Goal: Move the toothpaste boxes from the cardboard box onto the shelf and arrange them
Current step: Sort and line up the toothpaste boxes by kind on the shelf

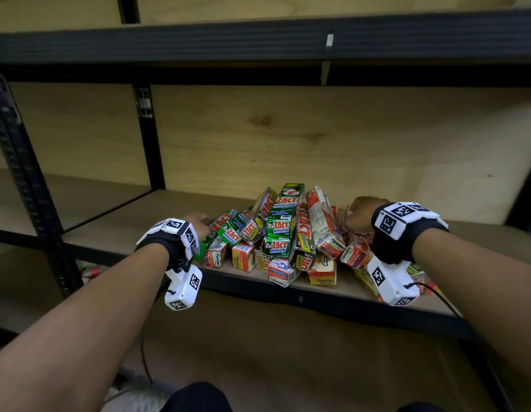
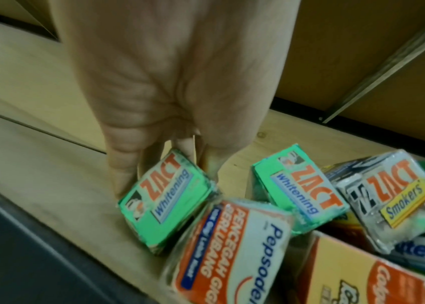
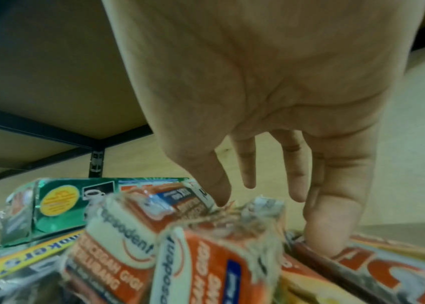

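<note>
A loose pile of toothpaste boxes (image 1: 282,230), green and silver ZACT and red-white Pepsodent, lies on the wooden shelf board (image 1: 133,224). At the pile's left edge my left hand (image 1: 198,220) reaches in. In the left wrist view this left hand (image 2: 167,164) grips a green ZACT Whitening box (image 2: 170,203), with fingers on one side and thumb on the other. My right hand (image 1: 363,214) hangs over the pile's right side. Seen from the right wrist, the right hand (image 3: 273,222) has straight, spread fingers whose tips touch the Pepsodent boxes (image 3: 133,242), and its thumb presses a red box (image 3: 377,265).
A black metal upright (image 1: 151,138) and the front rail (image 1: 317,301) frame this bay, with another shelf (image 1: 258,40) overhead. Bare board stretches left of the pile and into the neighbouring bay (image 1: 79,197). A black cable (image 1: 442,295) trails from my right wrist.
</note>
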